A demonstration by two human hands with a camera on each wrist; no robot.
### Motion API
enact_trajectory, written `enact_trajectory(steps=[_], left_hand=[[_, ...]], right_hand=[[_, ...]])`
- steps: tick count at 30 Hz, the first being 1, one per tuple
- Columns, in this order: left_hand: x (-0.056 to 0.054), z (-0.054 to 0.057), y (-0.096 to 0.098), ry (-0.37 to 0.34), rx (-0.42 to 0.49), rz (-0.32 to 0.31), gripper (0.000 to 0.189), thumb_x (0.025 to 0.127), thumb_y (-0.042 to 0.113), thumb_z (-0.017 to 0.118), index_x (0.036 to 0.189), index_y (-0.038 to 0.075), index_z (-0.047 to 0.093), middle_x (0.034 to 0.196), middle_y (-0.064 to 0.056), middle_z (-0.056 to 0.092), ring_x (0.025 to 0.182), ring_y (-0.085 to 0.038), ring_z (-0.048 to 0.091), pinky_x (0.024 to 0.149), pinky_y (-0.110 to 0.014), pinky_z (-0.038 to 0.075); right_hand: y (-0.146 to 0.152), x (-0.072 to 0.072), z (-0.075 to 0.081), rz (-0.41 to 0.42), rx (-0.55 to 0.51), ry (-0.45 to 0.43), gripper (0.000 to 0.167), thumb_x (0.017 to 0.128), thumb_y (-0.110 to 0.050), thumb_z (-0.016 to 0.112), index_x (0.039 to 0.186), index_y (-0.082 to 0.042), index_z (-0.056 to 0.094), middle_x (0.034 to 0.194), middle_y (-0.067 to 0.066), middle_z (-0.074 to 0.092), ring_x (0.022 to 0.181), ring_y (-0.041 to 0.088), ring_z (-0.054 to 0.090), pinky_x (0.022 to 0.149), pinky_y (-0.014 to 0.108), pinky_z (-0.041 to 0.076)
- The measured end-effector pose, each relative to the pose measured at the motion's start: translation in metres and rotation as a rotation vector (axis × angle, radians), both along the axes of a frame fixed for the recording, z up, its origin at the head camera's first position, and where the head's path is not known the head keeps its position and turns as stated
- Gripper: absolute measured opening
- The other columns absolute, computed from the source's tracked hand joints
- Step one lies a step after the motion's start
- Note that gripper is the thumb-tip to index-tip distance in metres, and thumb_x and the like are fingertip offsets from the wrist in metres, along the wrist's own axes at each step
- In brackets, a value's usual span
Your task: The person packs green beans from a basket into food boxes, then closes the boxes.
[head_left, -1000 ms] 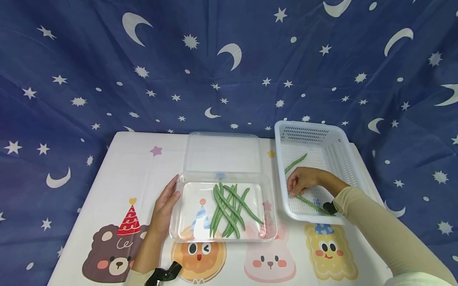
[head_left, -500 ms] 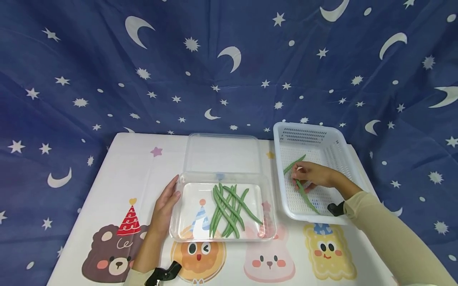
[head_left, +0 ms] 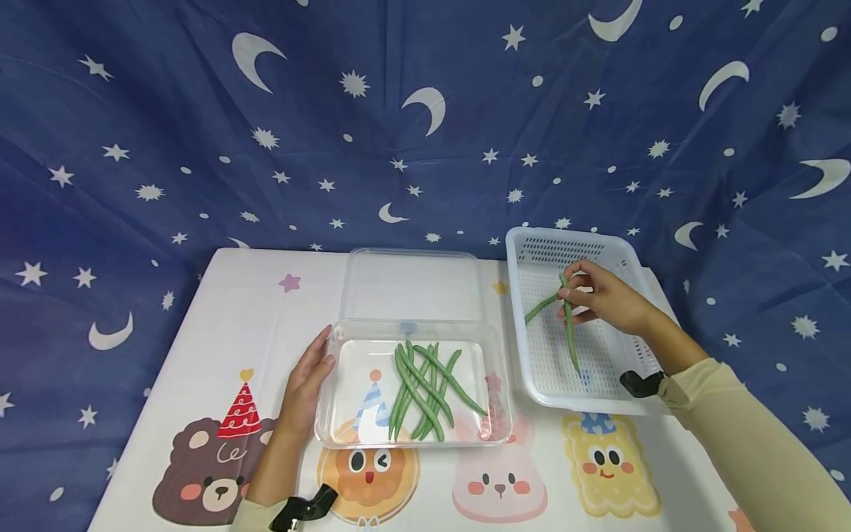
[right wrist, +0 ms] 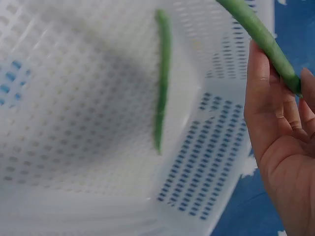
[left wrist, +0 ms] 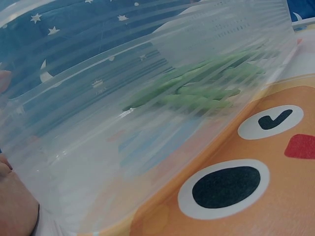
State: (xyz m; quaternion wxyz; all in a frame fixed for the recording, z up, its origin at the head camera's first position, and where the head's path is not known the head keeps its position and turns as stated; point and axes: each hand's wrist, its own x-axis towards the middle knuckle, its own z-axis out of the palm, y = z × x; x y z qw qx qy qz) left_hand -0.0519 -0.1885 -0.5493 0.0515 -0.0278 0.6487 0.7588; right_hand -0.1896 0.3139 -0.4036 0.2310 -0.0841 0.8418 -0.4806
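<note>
Green bean point(head_left: 571, 336), slender, gently bent

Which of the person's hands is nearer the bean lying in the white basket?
Right. The right hand is over the white basket, beside the lying bean, pinching another bean; the left hand rests against the clear container, farther left.

table point(head_left: 239, 318) seen with white surface; cartoon figures point(head_left: 612, 465) printed along near side. clear rectangular container point(head_left: 366, 331) placed centrally. clear flat piece point(head_left: 412, 284) laid just behind it; whether edges touch or overlap cannot be told. pale perforated basket point(head_left: 520, 340) set right of both, near right edge.
</note>
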Motion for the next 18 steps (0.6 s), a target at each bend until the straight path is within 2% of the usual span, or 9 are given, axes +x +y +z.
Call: enact_trajectory(steps=[3,8,14,18], left_hand=[[-0.001,0.000,-0.001,-0.001,-0.004,0.004,0.056,0.108,0.030,0.045,0.162,0.031,0.028,0.170,0.007,0.023,0.159,-0.021,0.019,0.125,-0.047,0.025],[-0.001,0.000,-0.002,-0.011,-0.003,0.018,0.056,0.108,0.030,0.046,0.161,0.030,0.030,0.170,0.007,0.024,0.159,-0.020,0.018,0.126,-0.048,0.023],[0.001,0.001,0.000,-0.009,0.011,0.005,0.056,0.108,0.029,0.046,0.162,0.030,0.028,0.171,0.005,0.023,0.159,-0.023,0.019,0.125,-0.049,0.024],[0.001,0.001,0.001,0.006,0.014,0.004,0.056,0.108,0.029,0.046,0.162,0.030,0.029,0.171,0.005,0.023,0.159,-0.023,0.020,0.126,-0.050,0.024]], right_hand=[[-0.006,0.003,0.007,0.006,-0.045,0.003,0.036,0.100,-0.018,0.067,0.125,-0.012,0.041,0.115,0.019,0.056,0.094,0.033,0.076,0.075,0.042,0.065],[-0.020,0.011,0.012,0.026,-0.097,-0.004,0.040,0.097,-0.011,0.069,0.128,-0.008,0.043,0.111,0.013,0.060,0.096,0.034,0.076,0.076,0.043,0.065],[-0.035,0.021,0.017,0.000,-0.076,0.017,0.040,0.097,-0.016,0.071,0.127,0.001,0.050,0.110,0.013,0.060,0.094,0.029,0.076,0.079,0.041,0.065],[-0.045,0.026,0.023,-0.045,-0.079,0.021,0.046,0.099,-0.020,0.069,0.133,0.001,0.046,0.110,0.011,0.059,0.092,0.024,0.075,0.079,0.038,0.065]])
